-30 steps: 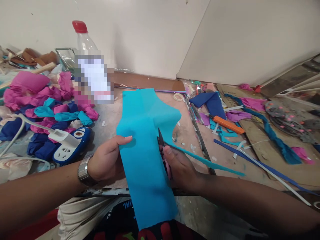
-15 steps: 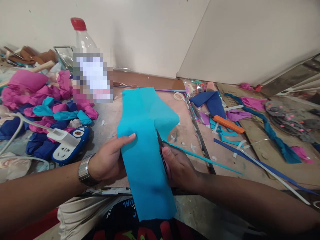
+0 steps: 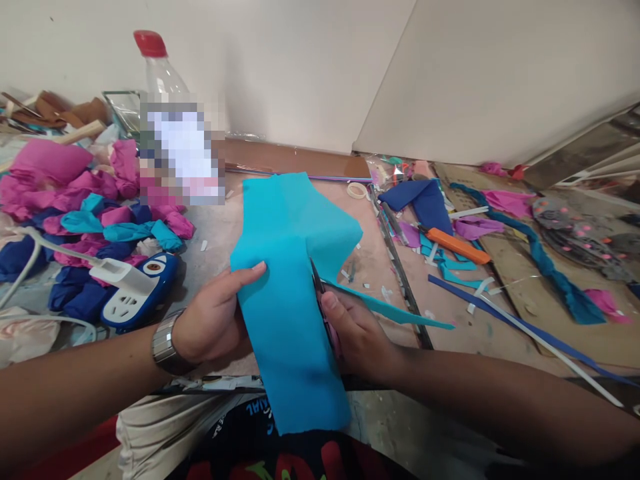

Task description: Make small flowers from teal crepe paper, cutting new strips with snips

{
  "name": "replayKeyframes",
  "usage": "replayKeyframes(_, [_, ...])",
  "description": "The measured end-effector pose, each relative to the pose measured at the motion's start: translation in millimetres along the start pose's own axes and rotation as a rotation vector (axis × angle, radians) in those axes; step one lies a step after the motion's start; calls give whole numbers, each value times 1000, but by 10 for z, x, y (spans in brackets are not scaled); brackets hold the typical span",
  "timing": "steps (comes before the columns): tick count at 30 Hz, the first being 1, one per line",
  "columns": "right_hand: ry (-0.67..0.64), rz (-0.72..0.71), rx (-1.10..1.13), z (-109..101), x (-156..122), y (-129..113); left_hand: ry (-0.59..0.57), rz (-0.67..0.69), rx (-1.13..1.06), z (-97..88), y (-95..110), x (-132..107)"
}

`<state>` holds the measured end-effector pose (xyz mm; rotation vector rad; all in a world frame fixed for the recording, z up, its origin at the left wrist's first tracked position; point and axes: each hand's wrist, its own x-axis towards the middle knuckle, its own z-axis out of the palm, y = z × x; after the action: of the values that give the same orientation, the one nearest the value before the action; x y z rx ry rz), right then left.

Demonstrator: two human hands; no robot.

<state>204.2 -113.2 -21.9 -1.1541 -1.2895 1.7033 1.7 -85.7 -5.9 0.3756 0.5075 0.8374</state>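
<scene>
A long light-blue sheet hangs from the table edge toward my lap. My left hand, with a metal watch on the wrist, pinches the sheet's left edge, thumb on top. My right hand is closed on scissors with pink handles; their dark blades sit in the sheet's right edge. A thin cut-off strip of the same blue trails to the right from the blades.
A pile of pink, blue and teal crumpled paper lies at left beside a blue-and-white power strip and a red-capped bottle. An orange cutter, a tape roll and paper scraps lie at right. White wall behind.
The sheet has been drawn upward a little, its lower end rising. The scissors have advanced along the right edge, and the trailing strip has shifted left and looks shorter.
</scene>
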Motion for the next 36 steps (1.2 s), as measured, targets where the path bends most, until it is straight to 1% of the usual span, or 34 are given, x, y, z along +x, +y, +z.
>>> replayKeyframes(3, [-32,-14,50,15,1,-24,-12,-24,19,13,9,-3])
replayKeyframes(8, [-44,4,103,35,9,-45,32,-32,24,50,23,-16])
replayKeyframes(11, [-36,19,112,32,15,-44,2,-41,7,52,19,-22])
replayKeyframes(13, [-26,26,102,25,15,-48,-7,-45,-3,50,13,-24])
replayKeyframes(21, [27,-18,-26,1,-5,-52,33,-35,-9,43,2,-15])
replayKeyframes(29, [28,-28,4,14,-21,-10,-77,-11,-1,71,16,2])
replayKeyframes(33, [9,-29,15,13,-21,-21,-141,-11,11,103,26,-2])
replayKeyframes(36, [-7,-22,4,2,-13,-27,-122,24,57,101,15,-19])
